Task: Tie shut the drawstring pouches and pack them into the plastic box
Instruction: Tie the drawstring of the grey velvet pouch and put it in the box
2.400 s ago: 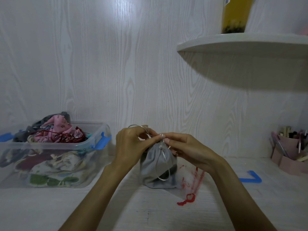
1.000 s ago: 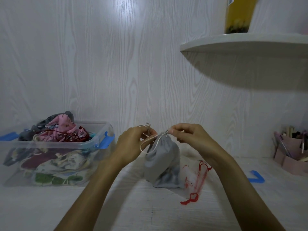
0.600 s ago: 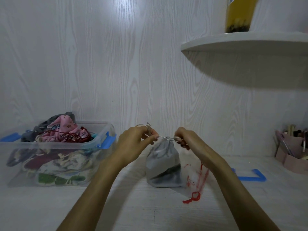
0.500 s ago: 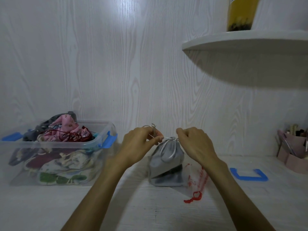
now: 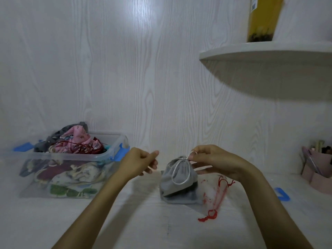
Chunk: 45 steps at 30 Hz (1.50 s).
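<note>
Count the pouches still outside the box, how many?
2: a grey pouch by the right hand, and a see-through pouch with red cord beside it. More may be hidden.
</note>
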### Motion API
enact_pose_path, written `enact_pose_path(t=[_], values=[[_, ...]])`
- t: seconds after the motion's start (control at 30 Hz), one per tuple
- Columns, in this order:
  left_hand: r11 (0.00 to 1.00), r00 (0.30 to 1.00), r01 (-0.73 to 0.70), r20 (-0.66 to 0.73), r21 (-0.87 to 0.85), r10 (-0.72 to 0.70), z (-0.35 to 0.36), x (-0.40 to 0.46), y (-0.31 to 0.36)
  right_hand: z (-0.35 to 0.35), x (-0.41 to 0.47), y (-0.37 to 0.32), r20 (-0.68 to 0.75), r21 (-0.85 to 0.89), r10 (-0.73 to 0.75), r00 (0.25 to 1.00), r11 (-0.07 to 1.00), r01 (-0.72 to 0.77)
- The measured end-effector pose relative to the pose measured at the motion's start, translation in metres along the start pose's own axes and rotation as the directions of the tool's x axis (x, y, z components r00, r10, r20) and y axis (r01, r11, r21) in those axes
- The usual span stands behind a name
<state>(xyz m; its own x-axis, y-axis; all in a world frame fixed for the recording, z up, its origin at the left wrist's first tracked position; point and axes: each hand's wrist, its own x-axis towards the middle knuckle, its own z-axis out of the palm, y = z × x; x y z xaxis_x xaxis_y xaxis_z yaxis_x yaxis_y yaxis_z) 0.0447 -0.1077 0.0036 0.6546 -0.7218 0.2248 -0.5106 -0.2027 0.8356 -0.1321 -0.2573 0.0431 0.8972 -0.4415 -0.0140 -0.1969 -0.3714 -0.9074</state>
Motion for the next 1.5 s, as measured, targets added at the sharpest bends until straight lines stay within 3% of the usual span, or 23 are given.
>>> enact_pose_path(t=[0.07,0.17,0.23,0.33,0.4,0.47,0.57,0.7,0.83,0.97,1.1,1.17,1.23,1.3,1.33,1.4,1.47,1.5], values=[[0.992,0.993,-0.121,-0.007,-0.021,0.121,-0.009,-0.005,0.000,0.005,0.000,-0.008,-0.010,-0.007,-0.012,1.000,1.000,0.012],[0.975,0.950,-0.208,0.252,0.071,0.185,-0.017,-0.010,0.012,0.016,0.000,-0.021,0.003,0.040,-0.035,0.999,0.999,0.035],[0.971,0.926,-0.229,0.323,0.072,0.194,-0.016,-0.011,0.023,0.024,-0.001,-0.028,0.031,0.025,-0.053,0.998,0.998,0.052],[0.974,0.948,-0.225,0.228,-0.017,0.223,-0.021,-0.014,0.038,0.027,-0.004,-0.029,-0.041,0.042,-0.066,0.997,0.997,0.068],[0.970,0.957,-0.232,0.165,-0.067,0.240,-0.030,-0.016,0.047,0.022,-0.007,-0.025,-0.108,-0.061,-0.008,0.994,0.998,0.002],[0.954,0.954,-0.246,0.135,-0.170,0.269,-0.042,-0.019,0.057,0.022,-0.010,-0.022,-0.020,-0.251,0.091,0.996,0.963,-0.093],[0.918,0.954,-0.247,0.089,-0.310,0.286,-0.061,-0.025,0.074,0.031,-0.009,-0.017,0.127,-0.288,0.194,0.973,0.946,-0.151],[0.917,0.966,-0.237,0.020,-0.320,0.256,-0.093,-0.032,0.088,0.046,-0.001,-0.023,0.165,-0.063,0.194,0.967,0.981,-0.186],[0.914,0.971,-0.235,-0.115,-0.331,0.209,-0.134,-0.036,0.091,0.060,0.009,-0.056,0.041,0.184,0.074,0.996,0.980,-0.081],[0.879,0.936,-0.310,-0.277,-0.363,0.216,-0.179,-0.034,0.096,0.077,0.033,-0.099,-0.090,0.478,-0.051,0.995,0.874,0.088],[0.851,0.915,-0.313,-0.373,-0.422,0.151,-0.203,-0.025,0.089,0.115,0.061,-0.127,-0.211,0.591,-0.103,0.972,0.779,0.211],[0.886,0.914,-0.252,-0.396,-0.389,0.087,-0.202,-0.017,0.071,0.140,0.077,-0.124,-0.223,0.551,-0.133,0.966,0.800,0.238],[0.961,0.890,-0.174,-0.453,-0.214,0.060,-0.194,-0.008,0.040,0.165,0.089,-0.113,-0.143,0.373,-0.185,0.972,0.900,0.226],[0.989,0.884,-0.073,-0.451,0.127,0.123,-0.184,-0.003,0.001,0.181,0.096,-0.095,-0.006,-0.044,-0.257,0.966,0.966,0.256],[0.961,0.916,-0.030,-0.376,0.274,0.136,-0.177,-0.004,-0.016,0.186,0.099,-0.087,0.026,-0.262,-0.281,0.959,0.924,0.278],[0.920,0.977,-0.019,-0.190,0.391,0.101,-0.167,-0.004,-0.043,0.188,0.099,-0.077,-0.127,-0.495,-0.322,0.938,0.840,0.222],[0.918,0.991,-0.058,-0.086,0.392,0.099,-0.162,-0.004,-0.059,0.187,0.094,-0.077,-0.411,-0.455,-0.354,0.840,0.878,0.147],[0.906,0.993,-0.074,-0.053,0.417,0.105,-0.163,-0.003,-0.062,0.185,0.093,-0.079,-0.511,-0.411,-0.389,0.766,0.894,0.180]])
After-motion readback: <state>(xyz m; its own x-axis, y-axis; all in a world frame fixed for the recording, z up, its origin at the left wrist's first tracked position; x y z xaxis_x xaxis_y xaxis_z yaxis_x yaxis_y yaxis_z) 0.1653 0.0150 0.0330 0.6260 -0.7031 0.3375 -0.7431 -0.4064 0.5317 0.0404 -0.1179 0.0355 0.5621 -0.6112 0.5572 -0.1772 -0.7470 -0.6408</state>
